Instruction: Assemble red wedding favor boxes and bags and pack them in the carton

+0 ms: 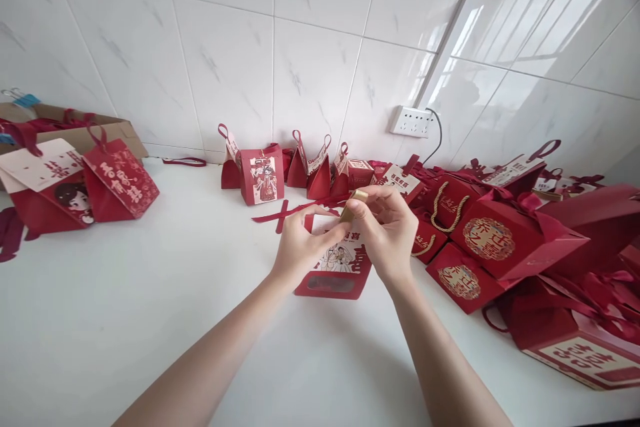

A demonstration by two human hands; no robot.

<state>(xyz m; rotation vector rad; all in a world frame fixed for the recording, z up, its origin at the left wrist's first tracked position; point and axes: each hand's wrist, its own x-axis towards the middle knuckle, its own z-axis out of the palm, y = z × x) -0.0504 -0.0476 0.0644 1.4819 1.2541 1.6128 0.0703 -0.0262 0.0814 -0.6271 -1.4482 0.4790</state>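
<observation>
Pinching a gold piece (354,205), right grip (389,235) above white tabletop (150,307), left grip (299,247) unclear, tiled wall (225,47) behind.

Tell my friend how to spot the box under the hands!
Find the white table by the tiled wall. Near its middle, the left hand and right hand are over a red-and-white box. Unlike the other boxes, it shows a long greyish window near its lower edge.

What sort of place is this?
Perhaps a small workroom or shop's back room; I can't tell which. Red decorated boxes crowd the right of the white tabletop, and an open cardboard carton at the left holds red items.
</observation>
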